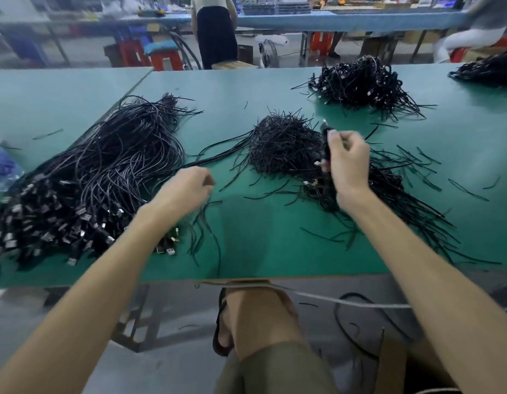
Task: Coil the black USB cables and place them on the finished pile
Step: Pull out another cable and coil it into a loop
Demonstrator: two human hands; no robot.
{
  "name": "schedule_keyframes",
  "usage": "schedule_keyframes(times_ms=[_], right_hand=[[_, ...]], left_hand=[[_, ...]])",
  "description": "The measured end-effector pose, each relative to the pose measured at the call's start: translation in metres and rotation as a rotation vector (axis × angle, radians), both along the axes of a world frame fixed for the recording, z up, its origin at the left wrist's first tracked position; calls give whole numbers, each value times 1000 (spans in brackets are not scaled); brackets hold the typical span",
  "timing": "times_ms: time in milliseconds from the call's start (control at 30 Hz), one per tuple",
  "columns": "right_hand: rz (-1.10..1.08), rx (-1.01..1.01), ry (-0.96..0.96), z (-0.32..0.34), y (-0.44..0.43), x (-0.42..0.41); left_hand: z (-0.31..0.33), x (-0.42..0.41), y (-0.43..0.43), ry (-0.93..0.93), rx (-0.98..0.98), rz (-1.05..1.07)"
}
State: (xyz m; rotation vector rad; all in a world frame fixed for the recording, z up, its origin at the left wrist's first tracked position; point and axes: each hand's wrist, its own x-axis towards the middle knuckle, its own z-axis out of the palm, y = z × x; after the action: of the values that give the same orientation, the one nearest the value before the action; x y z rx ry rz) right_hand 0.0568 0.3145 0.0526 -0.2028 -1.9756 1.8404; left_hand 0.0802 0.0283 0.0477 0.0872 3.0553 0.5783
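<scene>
A big heap of loose black USB cables (84,177) lies on the left of the green table (260,245), metal plugs toward me. My right hand (349,163) grips a coiled black cable (326,146), held upright above the table. Just under and right of it lies a low pile of coiled cables (388,183) with ties sticking out. My left hand (186,189) hovers by the loose heap's right edge, fingers curled; thin black strands (202,223) hang below it, and whether it pinches them I cannot tell.
A mound of short black twist ties (283,143) sits mid-table. A second pile of bundled cables (363,83) is at the far right, another (488,71) at the corner. Stray ties dot the table. A person (215,32) stands beyond it. My knee (255,314) is under the front edge.
</scene>
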Motion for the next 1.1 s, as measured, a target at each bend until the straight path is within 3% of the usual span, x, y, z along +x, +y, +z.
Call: schedule_keyframes(times_ms=[133, 233, 533, 700, 800, 900, 1000, 1067, 1100], right_hand=[[-34, 456, -82, 17, 36, -22], [-36, 772, -151, 10, 47, -27], [-131, 968, -129, -23, 44, -23], [-158, 1092, 18, -29, 35, -10], [71, 1074, 137, -30, 7, 8], [333, 1072, 259, -36, -25, 26], [484, 882, 174, -45, -54, 44], [352, 806, 284, -49, -68, 50], [433, 725, 325, -51, -78, 55]], left_hand=[[6, 5, -47, -248, -316, 33], [6, 9, -62, -276, -263, -13], [-9, 15, -67, -60, -295, -28], [-8, 25, -26, 33, 159, -21], [14, 38, 14, 122, 401, -86], [39, 55, 55, 131, 807, -236], [45, 76, 104, -14, 1066, -490], [47, 80, 125, -41, 1129, -500], [48, 78, 129, -35, 1132, -457]])
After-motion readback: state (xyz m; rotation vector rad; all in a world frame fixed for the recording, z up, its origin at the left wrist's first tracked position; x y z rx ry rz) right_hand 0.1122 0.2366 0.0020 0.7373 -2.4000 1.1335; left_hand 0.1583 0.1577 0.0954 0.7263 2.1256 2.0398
